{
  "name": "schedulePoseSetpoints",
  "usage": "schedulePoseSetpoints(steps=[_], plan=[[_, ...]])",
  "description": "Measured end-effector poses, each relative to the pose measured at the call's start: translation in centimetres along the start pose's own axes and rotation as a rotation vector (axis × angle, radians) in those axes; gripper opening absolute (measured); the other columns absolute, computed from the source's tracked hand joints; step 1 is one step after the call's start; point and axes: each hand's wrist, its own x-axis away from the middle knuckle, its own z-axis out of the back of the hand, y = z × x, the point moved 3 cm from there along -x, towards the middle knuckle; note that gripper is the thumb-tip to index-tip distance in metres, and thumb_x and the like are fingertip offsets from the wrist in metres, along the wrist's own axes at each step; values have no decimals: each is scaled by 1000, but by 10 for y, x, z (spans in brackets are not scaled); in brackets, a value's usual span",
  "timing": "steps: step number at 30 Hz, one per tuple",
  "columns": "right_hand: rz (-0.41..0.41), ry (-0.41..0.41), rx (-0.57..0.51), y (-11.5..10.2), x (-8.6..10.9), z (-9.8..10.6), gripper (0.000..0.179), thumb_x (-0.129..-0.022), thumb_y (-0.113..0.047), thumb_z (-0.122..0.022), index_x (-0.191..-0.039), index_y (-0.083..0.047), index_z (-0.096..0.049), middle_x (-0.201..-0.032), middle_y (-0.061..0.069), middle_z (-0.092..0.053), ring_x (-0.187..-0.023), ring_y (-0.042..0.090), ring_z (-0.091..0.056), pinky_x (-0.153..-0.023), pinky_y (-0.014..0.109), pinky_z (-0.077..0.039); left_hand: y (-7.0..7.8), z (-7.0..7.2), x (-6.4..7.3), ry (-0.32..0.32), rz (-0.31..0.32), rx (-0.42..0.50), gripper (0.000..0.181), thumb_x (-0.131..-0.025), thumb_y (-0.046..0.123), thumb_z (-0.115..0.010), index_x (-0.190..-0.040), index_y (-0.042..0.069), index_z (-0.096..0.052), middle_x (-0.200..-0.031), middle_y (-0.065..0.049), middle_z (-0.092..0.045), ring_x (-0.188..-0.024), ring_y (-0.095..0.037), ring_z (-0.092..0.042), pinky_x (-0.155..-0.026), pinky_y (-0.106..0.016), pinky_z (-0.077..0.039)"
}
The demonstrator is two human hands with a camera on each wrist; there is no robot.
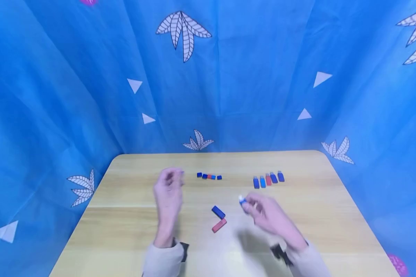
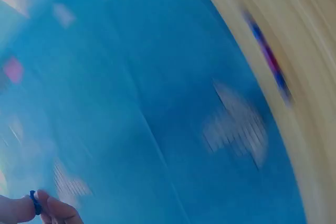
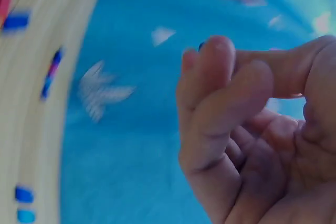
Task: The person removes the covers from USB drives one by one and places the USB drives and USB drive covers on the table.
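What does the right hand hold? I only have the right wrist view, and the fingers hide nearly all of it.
Observer: In the head view, the right hand pinches a blue stick with its light end showing.
Operator: And on the other side?
Observer: The left hand pinches a small dark blue piece, clearest in the left wrist view.
Operator: My picture cuts off the row of sticks. How many are there?
Observer: Five in the head view: four blue, and a red one in the middle.
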Motion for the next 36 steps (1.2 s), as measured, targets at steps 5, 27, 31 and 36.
schedulePoseSetpoints(steps=[5, 27, 31, 36], plan=[[-276, 109, -67, 45, -51, 14, 23, -104, -26, -57, -96, -5, -61, -79, 9, -69, -59, 23, -64, -52, 32, -56, -1, -24, 17, -190, -34, 40, 22, -100, 25, -64, -103, 3, -67, -84, -15, -68, -70, -10, -65, -66, -23, -57], [-597, 120, 28, 141, -106, -13, 45, -95, -20, -66, -53, -17, -50, -47, -5, -48, -42, 9, -44, -42, 22, -38, -31, -44, 42, -298, -19, -104, 22, -101, 17, -62, -113, 3, -75, -83, -12, -74, -68, -12, -68, -65, -24, -59], [-609, 127, 53, 140, -108, -12, 42, -95, -23, -67, -57, -16, -54, -48, -5, -50, -41, 9, -45, -40, 21, -36, -29, -43, 42, -312, -61, -149, 20, -101, 18, -61, -111, 6, -74, -85, -10, -75, -70, -14, -70, -64, -22, -58], [-613, 133, 98, 138, -109, -10, 39, -96, -26, -68, -60, -13, -57, -49, -4, -50, -42, 9, -44, -38, 21, -35, -27, -44, 38, -330, -87, -176, 15, -101, 20, -63, -105, 9, -72, -87, -6, -77, -74, -17, -71, -66, -20, -55]])
